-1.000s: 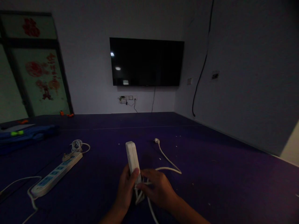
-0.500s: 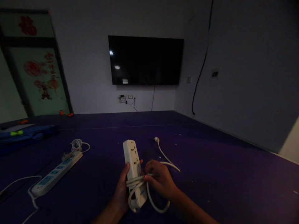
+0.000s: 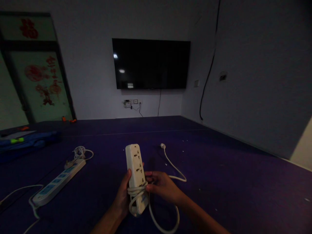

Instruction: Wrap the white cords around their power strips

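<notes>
A white power strip (image 3: 135, 167) stands tilted up in my left hand (image 3: 122, 196), whose thumb lies along its left side. Several turns of its white cord (image 3: 136, 190) wrap around the strip's lower half. At the strip's right edge, my right hand (image 3: 163, 188) is closed with thumb and fingers pinching the cord beside the wraps. A loose loop of cord hangs below my right hand. Beyond it, the cord's free end lies on the purple surface, ending in a white plug (image 3: 162, 146).
Left on the purple surface (image 3: 219, 195) lies a second power strip (image 3: 59, 182) with blue socket faces and a bundled cord (image 3: 80, 152). Blue cloth (image 3: 36, 139) lies farther left. A television (image 3: 151, 64) hangs on the far wall; a black cable (image 3: 207, 81) hangs at right.
The power strip and both hands have shifted slightly left. My right hand has moved in against the strip's edge, drawing the cord close around it.
</notes>
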### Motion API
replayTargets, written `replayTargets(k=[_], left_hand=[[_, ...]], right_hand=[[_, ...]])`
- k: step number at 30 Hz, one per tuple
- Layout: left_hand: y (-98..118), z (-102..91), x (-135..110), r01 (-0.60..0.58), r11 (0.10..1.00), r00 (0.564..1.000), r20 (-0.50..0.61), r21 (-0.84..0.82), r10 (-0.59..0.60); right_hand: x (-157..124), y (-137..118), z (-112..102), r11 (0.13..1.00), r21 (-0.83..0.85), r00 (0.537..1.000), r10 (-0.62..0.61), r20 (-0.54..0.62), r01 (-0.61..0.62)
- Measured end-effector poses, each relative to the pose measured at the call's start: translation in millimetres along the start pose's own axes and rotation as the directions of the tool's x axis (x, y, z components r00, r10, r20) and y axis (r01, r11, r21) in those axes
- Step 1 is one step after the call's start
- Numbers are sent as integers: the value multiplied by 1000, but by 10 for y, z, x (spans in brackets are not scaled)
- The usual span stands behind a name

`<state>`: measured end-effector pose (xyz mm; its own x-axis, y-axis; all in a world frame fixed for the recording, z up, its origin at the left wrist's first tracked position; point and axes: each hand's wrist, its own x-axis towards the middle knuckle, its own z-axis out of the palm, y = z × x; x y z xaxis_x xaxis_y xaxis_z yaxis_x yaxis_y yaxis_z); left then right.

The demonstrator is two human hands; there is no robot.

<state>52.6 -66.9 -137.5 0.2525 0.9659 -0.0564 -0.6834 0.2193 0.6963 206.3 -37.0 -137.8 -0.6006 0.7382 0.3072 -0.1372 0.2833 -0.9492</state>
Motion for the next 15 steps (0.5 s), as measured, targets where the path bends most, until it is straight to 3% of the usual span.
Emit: replayTargets(k=[2, 7, 11, 15], left_hand=[[-16, -4, -7, 45, 999, 998, 33, 0, -45], [-45, -46, 10, 96, 995, 988, 123, 14, -97], [-47, -97, 36, 23, 998, 988, 153, 50, -30], [-49, -98, 24, -8, 995, 996, 94, 100, -1]], right_hand=[[1, 24, 7, 996, 72, 997, 38, 67, -43], [-8, 43, 55, 991, 132, 999, 18, 41, -23], [-9, 16, 83, 977, 211, 998, -11, 66, -4], [-20, 24, 46, 994, 110, 994, 15, 104, -27]])
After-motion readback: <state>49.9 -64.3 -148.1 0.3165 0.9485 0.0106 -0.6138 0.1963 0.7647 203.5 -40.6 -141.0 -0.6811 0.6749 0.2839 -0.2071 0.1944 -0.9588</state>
